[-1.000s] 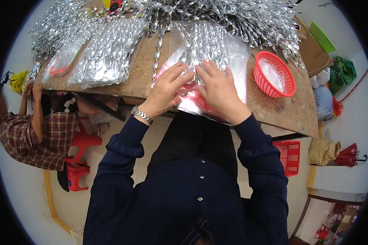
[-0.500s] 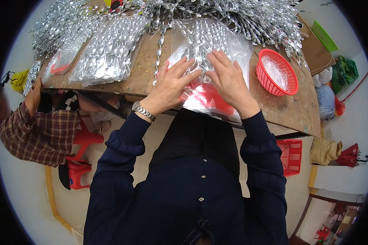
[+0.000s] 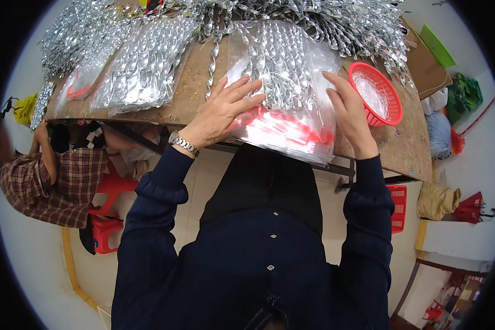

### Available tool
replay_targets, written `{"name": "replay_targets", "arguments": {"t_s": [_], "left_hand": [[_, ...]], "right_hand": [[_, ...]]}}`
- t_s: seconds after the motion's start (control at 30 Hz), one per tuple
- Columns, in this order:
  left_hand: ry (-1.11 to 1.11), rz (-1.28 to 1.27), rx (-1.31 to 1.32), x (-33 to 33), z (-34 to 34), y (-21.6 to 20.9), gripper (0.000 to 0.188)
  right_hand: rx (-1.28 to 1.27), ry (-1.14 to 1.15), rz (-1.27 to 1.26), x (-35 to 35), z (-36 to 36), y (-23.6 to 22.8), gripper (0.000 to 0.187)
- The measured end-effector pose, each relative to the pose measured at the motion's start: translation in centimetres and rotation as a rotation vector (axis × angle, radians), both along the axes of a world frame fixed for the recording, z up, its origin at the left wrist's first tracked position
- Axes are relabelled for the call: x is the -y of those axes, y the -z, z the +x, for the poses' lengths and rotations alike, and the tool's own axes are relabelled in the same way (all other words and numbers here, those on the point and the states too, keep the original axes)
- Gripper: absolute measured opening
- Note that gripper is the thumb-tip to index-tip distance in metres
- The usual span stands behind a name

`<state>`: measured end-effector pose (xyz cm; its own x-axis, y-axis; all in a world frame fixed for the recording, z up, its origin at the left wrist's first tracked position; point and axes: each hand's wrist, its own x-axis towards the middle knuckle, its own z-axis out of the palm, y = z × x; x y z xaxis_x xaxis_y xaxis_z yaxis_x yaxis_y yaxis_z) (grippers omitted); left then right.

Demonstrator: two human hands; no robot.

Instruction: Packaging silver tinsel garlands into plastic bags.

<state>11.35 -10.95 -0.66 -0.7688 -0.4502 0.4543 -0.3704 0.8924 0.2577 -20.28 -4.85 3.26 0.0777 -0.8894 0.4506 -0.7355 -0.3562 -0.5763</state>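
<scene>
A clear plastic bag (image 3: pixel 291 129) with a red band lies in front of me at the table's near edge, with twisted silver foil strips (image 3: pixel 280 63) in it. My left hand (image 3: pixel 223 111), a metal watch on its wrist, rests with fingers spread on the bag's left side. At the right edge of the bag is my right hand (image 3: pixel 351 113), fingers extended and holding nothing that I can see. Whether its fingertips touch the plastic I cannot tell. A single twisted silver strip (image 3: pixel 213 69) lies on the wood left of the bag.
Left of me lies another filled bag (image 3: pixel 143 66). Silver strips (image 3: pixel 335 25) are heaped along the back. A red basket (image 3: pixel 395 104) with clear threads stands right on the wooden table (image 3: pixel 407 146). A person in a plaid shirt (image 3: pixel 66 176) sits at the left.
My right hand has moved right, off the middle of the bag to its right edge. My left hand has shifted slightly left and down. More of the silver strips now shows.
</scene>
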Motion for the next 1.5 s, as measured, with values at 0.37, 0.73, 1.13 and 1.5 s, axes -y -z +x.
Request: {"name": "replay_targets", "arguments": {"t_s": [0.37,0.73,1.13,1.5], "left_hand": [[0.018,0.04,-0.094,0.2,-0.1,-0.1,0.043],[0.009,-0.026,-0.253,-0.7,0.0,0.3,0.043],[0.012,-0.011,-0.282,-0.8,0.2,0.6,0.041],[0.008,0.097,-0.34,-1.0,0.5,0.6,0.034]], "right_hand": [[-0.279,-0.138,-0.071,-6.3,0.0,0.0,0.055],[-0.371,-0.129,-0.089,-7.0,-0.2,1.2,0.06],[-0.441,-0.15,-0.32,-6.0,-0.7,2.3,0.023],[-0.198,-0.126,-0.183,-6.3,-0.6,1.8,0.029]]}}
